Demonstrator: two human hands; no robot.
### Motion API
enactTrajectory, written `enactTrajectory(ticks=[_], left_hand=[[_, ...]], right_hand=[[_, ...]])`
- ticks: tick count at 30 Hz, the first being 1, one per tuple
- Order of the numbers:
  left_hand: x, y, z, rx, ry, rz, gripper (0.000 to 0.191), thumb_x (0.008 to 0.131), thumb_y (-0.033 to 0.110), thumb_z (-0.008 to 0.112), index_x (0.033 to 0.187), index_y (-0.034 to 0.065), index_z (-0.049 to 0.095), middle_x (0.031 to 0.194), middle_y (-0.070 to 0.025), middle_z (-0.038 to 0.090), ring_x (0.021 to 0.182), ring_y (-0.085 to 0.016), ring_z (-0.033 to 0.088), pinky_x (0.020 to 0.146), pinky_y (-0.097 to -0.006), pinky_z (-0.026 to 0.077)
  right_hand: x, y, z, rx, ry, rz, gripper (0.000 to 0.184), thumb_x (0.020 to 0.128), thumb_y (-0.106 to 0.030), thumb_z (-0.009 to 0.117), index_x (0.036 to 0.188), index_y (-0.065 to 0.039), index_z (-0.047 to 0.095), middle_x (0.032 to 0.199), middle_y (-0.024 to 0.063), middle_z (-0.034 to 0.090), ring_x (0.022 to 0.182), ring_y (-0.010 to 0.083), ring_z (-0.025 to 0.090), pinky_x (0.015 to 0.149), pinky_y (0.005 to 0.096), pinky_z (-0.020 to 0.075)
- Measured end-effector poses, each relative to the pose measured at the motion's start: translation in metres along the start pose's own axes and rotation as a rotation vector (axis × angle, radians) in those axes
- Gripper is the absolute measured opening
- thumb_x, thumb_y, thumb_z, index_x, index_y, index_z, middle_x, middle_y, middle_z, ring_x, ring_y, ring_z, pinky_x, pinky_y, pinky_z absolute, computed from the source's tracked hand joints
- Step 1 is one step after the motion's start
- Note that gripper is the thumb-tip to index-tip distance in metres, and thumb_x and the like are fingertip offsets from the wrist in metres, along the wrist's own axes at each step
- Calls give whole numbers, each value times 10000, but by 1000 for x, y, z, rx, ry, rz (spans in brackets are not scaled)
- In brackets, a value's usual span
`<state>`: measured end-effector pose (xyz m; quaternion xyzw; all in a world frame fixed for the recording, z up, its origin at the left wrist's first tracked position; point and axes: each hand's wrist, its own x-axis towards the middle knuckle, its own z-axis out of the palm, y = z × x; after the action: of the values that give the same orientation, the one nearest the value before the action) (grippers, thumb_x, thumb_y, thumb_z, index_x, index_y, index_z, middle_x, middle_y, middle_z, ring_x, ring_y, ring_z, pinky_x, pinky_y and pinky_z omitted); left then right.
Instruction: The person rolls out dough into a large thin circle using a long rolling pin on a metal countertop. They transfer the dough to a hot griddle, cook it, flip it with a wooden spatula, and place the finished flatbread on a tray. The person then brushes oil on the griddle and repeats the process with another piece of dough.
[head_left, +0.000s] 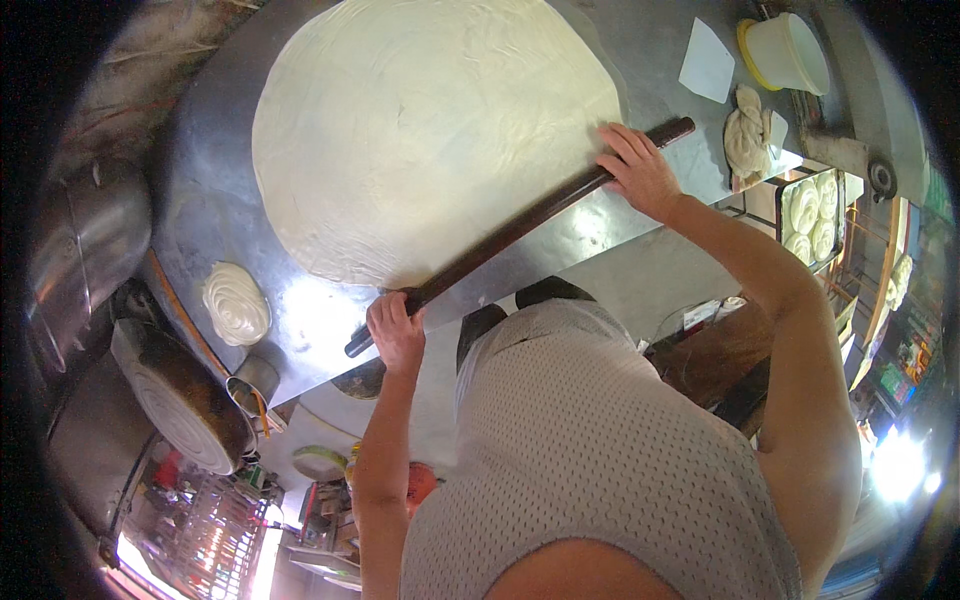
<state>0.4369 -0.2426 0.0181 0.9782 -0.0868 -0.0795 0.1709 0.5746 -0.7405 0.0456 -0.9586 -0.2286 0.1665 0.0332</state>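
Observation:
A large thin round sheet of dough (435, 142) lies spread on the metal worktop (202, 180). Along its near edge runs a long dark wooden rolling pin (517, 229), slanting from lower left to upper right. My left hand (396, 330) rests over the pin near its lower left end, fingers curled onto it. Near the upper right end, my right hand (641, 169) lies on the pin, its fingertips at the dough's edge. A small coiled round of dough (235, 304) sits on the worktop to the left.
At the upper right are a white scraper (706, 61), a white tub (787, 54) and a twisted cloth (747, 135). A tray of coiled dough rounds (810, 214) stands on a rack at right. A metal cup (255, 379) and large pans (180, 397) are at left.

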Motion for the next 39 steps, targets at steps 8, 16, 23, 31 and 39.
enactTrajectory(ticks=[8,16,23,31,39], left_hand=[[106,-12,-67,103,304,-49,742,834,200,830,1456,24,466,1577,-217,415,1515,-412,311,1259,-616,153],[144,148,60,-142,-240,573,912,884,446,736,1600,47,336,1694,-141,278,1573,-298,237,1276,-479,205],[128,161,53,-161,-267,613,862,884,471,736,1573,77,400,1673,-130,322,1544,-321,298,1260,-482,256],[247,94,24,17,-115,176,837,986,407,620,1643,68,227,1726,-156,170,1600,-339,117,1298,-488,75],[439,9,-13,273,118,361,740,1043,462,506,1635,90,264,1722,-114,201,1579,-336,197,1272,-507,184]], right_hand=[[-32,17,-17,245,19,156,376,823,-260,821,1077,-114,587,940,130,698,913,315,706,802,455,544],[-106,16,9,398,179,834,379,876,-392,739,1107,-104,651,869,161,741,835,390,728,732,486,564],[-128,41,58,454,250,1087,432,879,-436,743,1062,-66,614,821,175,710,807,430,697,736,516,526],[-76,36,33,153,481,726,645,926,-404,704,1461,-98,514,1469,215,512,1328,407,501,1089,506,413],[220,-31,-35,191,444,93,734,1001,-458,589,1611,-134,342,1683,164,264,1571,344,219,1263,559,190]])
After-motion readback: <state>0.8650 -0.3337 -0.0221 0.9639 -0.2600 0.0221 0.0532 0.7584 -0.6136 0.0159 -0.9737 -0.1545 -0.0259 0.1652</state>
